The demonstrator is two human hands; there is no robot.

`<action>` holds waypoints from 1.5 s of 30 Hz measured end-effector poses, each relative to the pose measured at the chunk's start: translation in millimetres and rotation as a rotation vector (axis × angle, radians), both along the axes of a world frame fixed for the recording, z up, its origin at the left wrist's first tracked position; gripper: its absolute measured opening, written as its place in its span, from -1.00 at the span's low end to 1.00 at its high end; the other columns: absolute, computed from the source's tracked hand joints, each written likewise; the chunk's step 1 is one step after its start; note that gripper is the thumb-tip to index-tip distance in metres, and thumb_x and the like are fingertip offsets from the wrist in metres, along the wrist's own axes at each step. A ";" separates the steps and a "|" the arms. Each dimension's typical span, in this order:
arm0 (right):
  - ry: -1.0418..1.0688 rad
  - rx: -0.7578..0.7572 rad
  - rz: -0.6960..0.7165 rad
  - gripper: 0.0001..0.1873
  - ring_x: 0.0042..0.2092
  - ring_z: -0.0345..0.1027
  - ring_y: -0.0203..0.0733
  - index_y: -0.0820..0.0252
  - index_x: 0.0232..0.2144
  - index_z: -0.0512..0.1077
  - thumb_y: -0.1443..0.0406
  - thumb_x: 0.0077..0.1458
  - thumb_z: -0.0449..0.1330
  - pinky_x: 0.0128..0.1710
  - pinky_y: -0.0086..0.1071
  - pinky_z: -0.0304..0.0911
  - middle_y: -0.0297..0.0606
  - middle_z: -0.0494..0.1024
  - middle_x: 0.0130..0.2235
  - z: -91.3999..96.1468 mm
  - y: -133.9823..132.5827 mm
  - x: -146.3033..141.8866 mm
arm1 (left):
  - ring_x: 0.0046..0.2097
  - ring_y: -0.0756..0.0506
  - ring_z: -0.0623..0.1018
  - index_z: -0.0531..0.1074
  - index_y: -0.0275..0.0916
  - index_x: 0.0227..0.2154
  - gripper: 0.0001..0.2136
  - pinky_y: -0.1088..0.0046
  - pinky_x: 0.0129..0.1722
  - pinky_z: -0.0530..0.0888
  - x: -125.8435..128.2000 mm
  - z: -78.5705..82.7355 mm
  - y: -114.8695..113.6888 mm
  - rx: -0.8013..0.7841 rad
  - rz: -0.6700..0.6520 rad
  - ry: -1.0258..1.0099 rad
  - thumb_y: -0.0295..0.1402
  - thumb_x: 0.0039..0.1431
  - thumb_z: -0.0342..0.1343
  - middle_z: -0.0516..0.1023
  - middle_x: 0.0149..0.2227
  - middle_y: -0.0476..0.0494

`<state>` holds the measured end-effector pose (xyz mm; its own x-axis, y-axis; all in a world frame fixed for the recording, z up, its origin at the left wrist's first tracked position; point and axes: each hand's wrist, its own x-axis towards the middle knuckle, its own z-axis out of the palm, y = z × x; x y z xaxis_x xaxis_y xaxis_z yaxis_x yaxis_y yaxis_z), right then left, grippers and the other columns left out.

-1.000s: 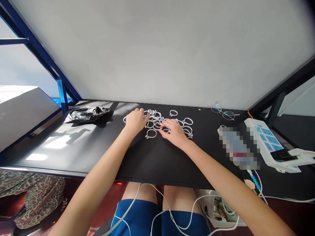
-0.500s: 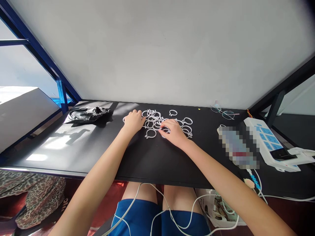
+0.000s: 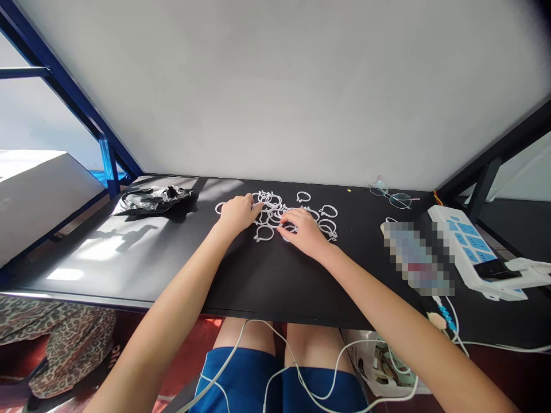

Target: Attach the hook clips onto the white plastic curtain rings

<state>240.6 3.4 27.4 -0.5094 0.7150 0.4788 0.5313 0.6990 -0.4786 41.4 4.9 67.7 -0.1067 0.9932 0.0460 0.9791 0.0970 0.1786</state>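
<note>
Several white plastic rings (image 3: 328,211) lie scattered in a loose heap on the black table (image 3: 172,258). My left hand (image 3: 237,213) rests at the heap's left edge, fingers curled and reaching into the rings, with one ring (image 3: 220,207) just behind it. My right hand (image 3: 305,230) lies palm down on the front of the heap, its fingertips pinched at a ring (image 3: 289,228). Another ring (image 3: 264,233) lies between the two hands. Whether either hand has a ring lifted is hidden by the fingers.
A crumpled black plastic bag (image 3: 152,199) lies at the back left. Round glasses (image 3: 390,196) sit at the back right, with a white and blue power strip (image 3: 471,250) and a blurred object (image 3: 415,258) to the right. White cables (image 3: 301,378) hang over my lap.
My left hand drew back a little from the rings, then reached into them again. My right hand has barely moved.
</note>
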 end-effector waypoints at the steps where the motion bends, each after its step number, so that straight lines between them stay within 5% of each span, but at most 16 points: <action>1: 0.000 -0.005 0.005 -0.97 -0.13 0.33 -0.10 0.12 -0.38 0.43 0.34 0.07 0.24 -0.06 -0.19 0.23 -0.26 0.54 -0.27 0.2 -0.3 -0.1 | -0.21 -0.23 0.56 0.39 -0.24 -0.19 -0.60 0.32 -0.23 0.44 -0.1 0.0 0.0 0.001 0.003 0.002 -0.02 0.26 -0.15 0.56 -0.29 -0.21; 45: -0.024 -0.013 0.027 -0.97 -0.13 0.36 -0.08 0.11 -0.38 0.44 0.34 0.07 0.23 -0.07 -0.18 0.26 -0.25 0.54 -0.28 4.6 -2.7 -0.8 | -0.02 -0.26 0.43 0.42 -0.29 -0.14 -0.68 0.29 -0.16 0.44 -1.0 -8.0 -1.3 0.031 -0.024 0.129 -0.24 0.29 -0.17 0.44 -0.10 -0.32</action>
<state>239.8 0.7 32.1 -0.5402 0.7068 0.4568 0.5235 0.7072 -0.4753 40.5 3.6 59.7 -0.0740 0.9933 0.0888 0.9961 0.0694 0.0536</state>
